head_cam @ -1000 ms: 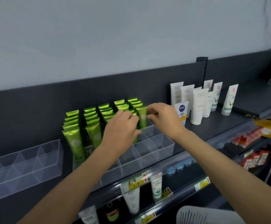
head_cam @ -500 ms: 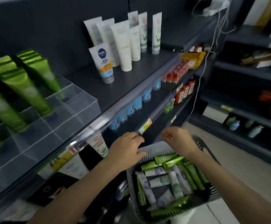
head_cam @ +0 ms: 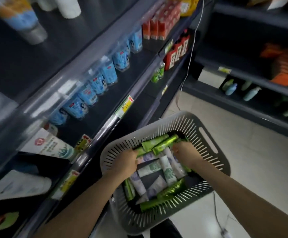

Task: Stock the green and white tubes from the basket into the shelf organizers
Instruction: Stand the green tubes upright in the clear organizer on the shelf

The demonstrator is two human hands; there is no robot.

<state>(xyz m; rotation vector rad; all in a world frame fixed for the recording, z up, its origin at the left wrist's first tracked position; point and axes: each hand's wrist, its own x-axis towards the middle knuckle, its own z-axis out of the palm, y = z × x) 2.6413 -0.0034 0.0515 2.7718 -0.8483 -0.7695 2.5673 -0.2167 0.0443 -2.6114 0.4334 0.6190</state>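
Pickup step: your left grip [head_cam: 128,162] curls round green tubes [head_cam: 158,145] near the basket [head_cam: 208,134] far rim. I cannot tell your right grip [head_cam: 182,152] state. Next, lift them clear.

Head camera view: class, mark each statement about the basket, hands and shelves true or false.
1. The left hand and right hand both reach into the grey slotted plastic basket. True.
2. The basket holds only shiny green tubes. False: white tubes lie among the green tubes.
3. The basket stands on a shelf. False: it sits beside the shelves, above the pale floor.
4. Blue-labelled bottles line one dark shelf. True.
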